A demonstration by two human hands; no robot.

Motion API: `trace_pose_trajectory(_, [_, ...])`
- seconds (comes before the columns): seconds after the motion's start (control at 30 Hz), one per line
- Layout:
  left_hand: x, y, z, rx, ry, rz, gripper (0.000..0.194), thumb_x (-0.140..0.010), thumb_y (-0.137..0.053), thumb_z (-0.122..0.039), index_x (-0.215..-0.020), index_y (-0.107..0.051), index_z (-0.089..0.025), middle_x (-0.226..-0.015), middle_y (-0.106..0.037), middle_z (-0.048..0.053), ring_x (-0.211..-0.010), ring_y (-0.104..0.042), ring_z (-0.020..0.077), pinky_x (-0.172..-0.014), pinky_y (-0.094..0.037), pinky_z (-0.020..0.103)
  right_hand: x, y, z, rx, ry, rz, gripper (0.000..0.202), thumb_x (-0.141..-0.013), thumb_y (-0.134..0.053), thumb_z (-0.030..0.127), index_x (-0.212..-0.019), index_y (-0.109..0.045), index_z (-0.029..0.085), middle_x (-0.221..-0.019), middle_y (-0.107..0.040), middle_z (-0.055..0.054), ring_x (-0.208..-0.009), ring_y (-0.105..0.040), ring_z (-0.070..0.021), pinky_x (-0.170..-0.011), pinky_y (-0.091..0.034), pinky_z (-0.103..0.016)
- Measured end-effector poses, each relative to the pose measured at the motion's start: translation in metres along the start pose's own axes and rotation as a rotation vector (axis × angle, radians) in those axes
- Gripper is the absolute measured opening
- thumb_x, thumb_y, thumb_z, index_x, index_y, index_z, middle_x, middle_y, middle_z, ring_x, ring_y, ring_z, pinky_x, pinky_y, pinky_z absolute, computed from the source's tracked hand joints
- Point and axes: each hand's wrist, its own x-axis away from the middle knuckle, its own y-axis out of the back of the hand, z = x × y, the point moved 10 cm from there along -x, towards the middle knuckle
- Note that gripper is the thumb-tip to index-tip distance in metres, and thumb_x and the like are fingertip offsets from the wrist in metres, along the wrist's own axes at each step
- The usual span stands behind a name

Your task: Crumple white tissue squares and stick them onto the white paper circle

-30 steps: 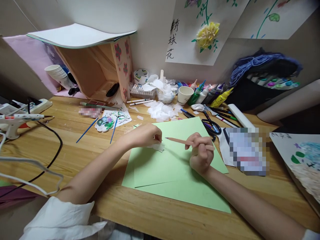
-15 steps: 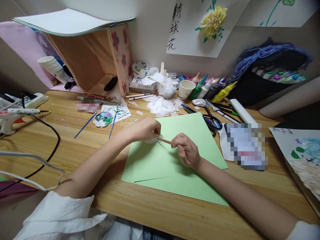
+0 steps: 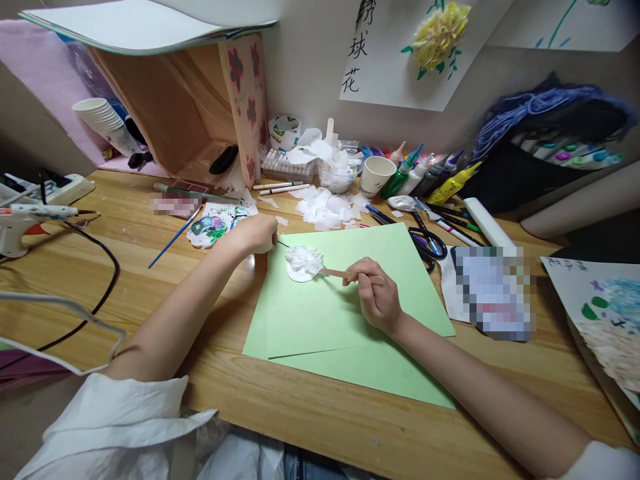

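My right hand (image 3: pixel 374 293) is closed around a wooden craft stick (image 3: pixel 336 273) above the green paper (image 3: pixel 320 327). The stick's far end meets the edge of a white paper disc (image 3: pixel 303 277) covered with ruffled white paper petals (image 3: pixel 304 257). Whether the two are joined I cannot tell. My left hand (image 3: pixel 257 233) is closed at the paper's upper left edge, left of the disc. From its fingers pokes a thin dark tip (image 3: pixel 283 244); the rest of that tool is hidden. Beside the left hand lies a paint-smeared white paper (image 3: pixel 207 227).
Behind the green paper lie loose white paper pieces (image 3: pixel 325 208), a paper cup (image 3: pixel 377 176) and paint bottles (image 3: pixel 406 172). Scissors (image 3: pixel 429 243) touch its right side. A blue brush (image 3: pixel 175 237) and a glue gun (image 3: pixel 25 223) with a black cable are at the left.
My left hand has moved left and away from the disc, uncovering its white petals. The right hand keeps its hold on the craft stick, almost in place. The view has shifted slightly.
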Motion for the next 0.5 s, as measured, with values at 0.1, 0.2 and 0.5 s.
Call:
trace_pose_trajectory(0.1, [-0.003, -0.004, 0.0, 0.016, -0.007, 0.024, 0.02, -0.065, -0.058, -0.017, -0.083, -0.068, -0.017, -0.084, -0.069, 0.007, -0.074, -0.061, 0.0167, -0.058, -0.041, 0.019, -0.005, 0.003, -0.013, 0.026, -0.159, -0.049, 0.028, -0.093, -0.03, 0.021, -0.076, -0.052, 0.019, -0.074, -0.054, -0.003, -0.067, -0.054, -0.014, -0.064, -0.045, -0.031])
trace_pose_trajectory(0.2, [-0.003, -0.006, -0.002, 0.012, -0.022, 0.019, 0.021, -0.066, -0.057, -0.015, -0.084, -0.069, -0.016, -0.085, -0.069, 0.008, -0.076, -0.062, 0.0178, -0.06, -0.042, 0.02, -0.011, 0.003, -0.024, -0.004, -0.283, -0.09, 0.029, -0.094, -0.03, 0.025, -0.074, -0.051, 0.019, -0.077, -0.053, -0.002, -0.062, -0.056, -0.0111, -0.06, -0.045, -0.028])
trace_pose_trajectory(0.5, [-0.003, -0.006, -0.004, 0.014, -0.024, 0.017, 0.022, -0.067, -0.055, -0.013, -0.084, -0.068, -0.015, -0.089, -0.069, 0.009, -0.079, -0.062, 0.0194, -0.061, -0.042, 0.022, -0.007, 0.009, -0.014, -0.077, -0.123, -0.225, 0.028, -0.092, -0.031, 0.024, -0.071, -0.05, 0.02, -0.066, -0.053, -0.001, -0.058, -0.052, -0.0133, -0.058, -0.044, -0.031])
